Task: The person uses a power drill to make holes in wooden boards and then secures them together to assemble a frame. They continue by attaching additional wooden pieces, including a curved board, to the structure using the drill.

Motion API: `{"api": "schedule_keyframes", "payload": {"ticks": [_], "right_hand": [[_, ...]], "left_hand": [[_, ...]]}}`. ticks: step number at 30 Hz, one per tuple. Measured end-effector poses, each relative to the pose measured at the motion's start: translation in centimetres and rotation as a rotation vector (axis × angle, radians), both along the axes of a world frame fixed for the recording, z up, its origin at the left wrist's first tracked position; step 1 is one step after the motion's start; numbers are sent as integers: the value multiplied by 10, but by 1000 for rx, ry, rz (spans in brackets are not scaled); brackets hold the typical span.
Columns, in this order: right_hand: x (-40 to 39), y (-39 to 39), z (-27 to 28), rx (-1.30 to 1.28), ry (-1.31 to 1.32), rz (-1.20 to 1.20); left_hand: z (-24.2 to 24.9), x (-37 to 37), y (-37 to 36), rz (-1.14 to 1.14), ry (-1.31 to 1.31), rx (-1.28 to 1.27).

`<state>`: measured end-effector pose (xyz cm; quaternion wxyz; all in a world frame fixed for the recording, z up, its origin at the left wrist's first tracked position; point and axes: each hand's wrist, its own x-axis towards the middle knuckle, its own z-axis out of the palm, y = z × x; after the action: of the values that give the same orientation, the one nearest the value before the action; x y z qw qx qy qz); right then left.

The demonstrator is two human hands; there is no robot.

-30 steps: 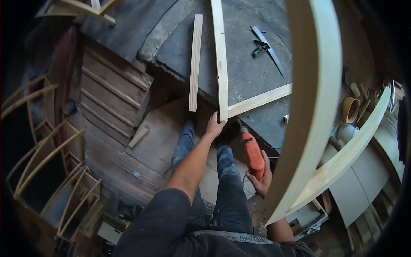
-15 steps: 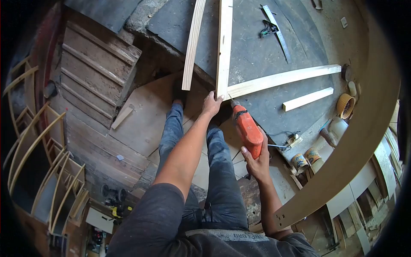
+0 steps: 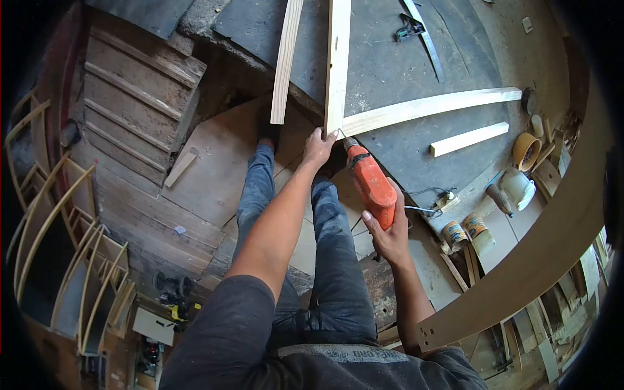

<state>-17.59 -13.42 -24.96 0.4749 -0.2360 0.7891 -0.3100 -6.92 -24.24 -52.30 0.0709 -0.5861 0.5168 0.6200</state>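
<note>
In my right hand [image 3: 390, 235] is an orange power drill [image 3: 372, 185], fingers wrapped round its handle. The drill bit points up and left, its tip right at the corner where two pale wood pieces meet. One is a long upright-running wood strip [image 3: 337, 71]; the other is a wood strip [image 3: 435, 113] reaching right across the dark tabletop. My left hand [image 3: 318, 147] grips the near end of the long strip, thumb close to the drill tip. Left of it lies another wood strip [image 3: 286, 65], its near end jutting past the table edge.
On the dark table [image 3: 390, 71] lie a combination square [image 3: 424, 40] and a short wood block [image 3: 469, 139]. A wicker basket [image 3: 526, 151], a jug [image 3: 518, 188] and cans [image 3: 455, 236] stand at right. A curved tan band [image 3: 520, 279] crosses the right foreground. Slatted wood [image 3: 133, 104] lies left.
The view has shifted slightly, so the table things sit a little higher. Both hands stay at the joint, the drill still against the corner.
</note>
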Motion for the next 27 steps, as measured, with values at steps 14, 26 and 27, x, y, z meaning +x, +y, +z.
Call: {"api": "schedule_keyframes", "payload": {"ticks": [14,26,27], "right_hand": [[-3,-17,5,55,46,51],[-11,-48,13,138,99,101],[-10,-48,12,150,93,94]], "left_hand": [[-19,7,13,15,87,28],[-19,4,24,649,378,454],[-21,4,22,724,389,503]]}}
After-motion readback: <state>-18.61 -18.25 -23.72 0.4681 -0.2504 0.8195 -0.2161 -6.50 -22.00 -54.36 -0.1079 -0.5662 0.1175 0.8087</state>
